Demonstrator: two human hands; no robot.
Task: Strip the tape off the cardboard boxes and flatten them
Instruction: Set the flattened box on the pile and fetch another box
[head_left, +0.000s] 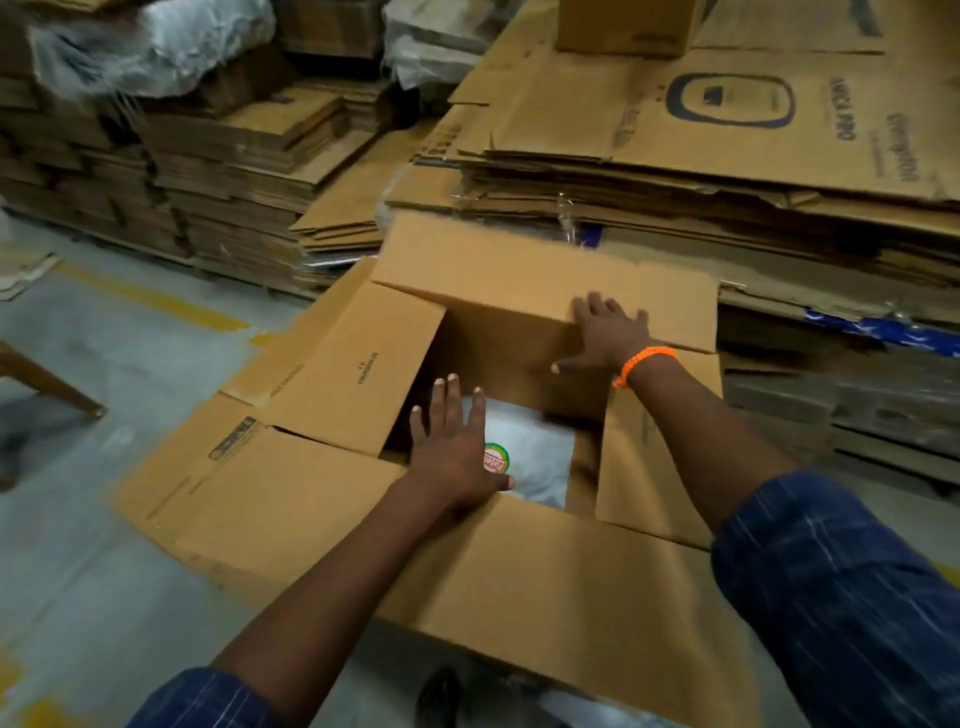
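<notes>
Cardboard everywhere: one large brown box (363, 415) is sitting open on the grey concrete floor (93, 545), directly below the camera, with its four top flaps folded outward. Far flap (519, 270) is standing up and tilting away; left flap (358, 364) is lying out with small black print on it; near flap (545, 582) is spreading toward the person.

Left hand (457, 447) is reaching over the opening, palm down, fingers (447, 400) straight and slightly apart, gripping nothing; the thumb is pointing right, above a white plastic bag (535, 457) lying inside the box. A round green-and-red label (496, 458) is showing on that bag, just beside the hand.

Right hand (608, 332) is pressing flat against the far flap at its lower edge, fingers spread apart over the cardboard, thumb stretching left along the fold. An orange band (644, 364) is circling that wrist. Both forearms are bare; dark blue striped sleeves (841, 587) are bunching at the elbows.

No tape can be made out on the box from this angle.

Behind the box, stacks of flattened cartons (727, 156) are rising on the right, touching or nearly touching the far flap. More flattened stacks (234, 171) are lining the left background, with crumpled clear plastic (171, 41) on top. A yellow line (156, 301) is running across the floor.
</notes>
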